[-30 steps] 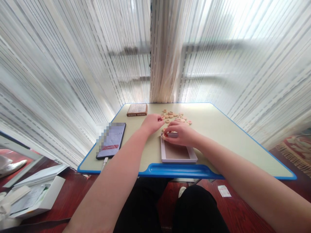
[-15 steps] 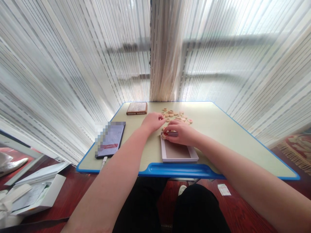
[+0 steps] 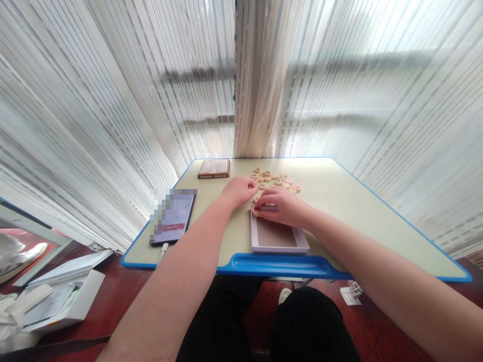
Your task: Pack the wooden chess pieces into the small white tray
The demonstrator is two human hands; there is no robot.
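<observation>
My right hand reaches over the far side of a shallow white box tray with a brown inside. Thumb and fingers pinch a round wooden xiangqi piece at the tray's far left corner. My left hand is just left of the loose pieces, its fingers curled together; whether they hold a piece is hidden. Several more round wooden pieces with red or dark characters, such as a red-marked piece, lie scattered beyond both hands. Part of the group is covered by my right hand.
A brown printed box sits at the table's back left. Nearer, a tablet with a white cable lies by the left edge. A blue rim borders the table. Striped curtains hang behind.
The view has shifted slightly. Both hands stay in nearly the same places, and the right still pinches a piece at the tray's corner.
</observation>
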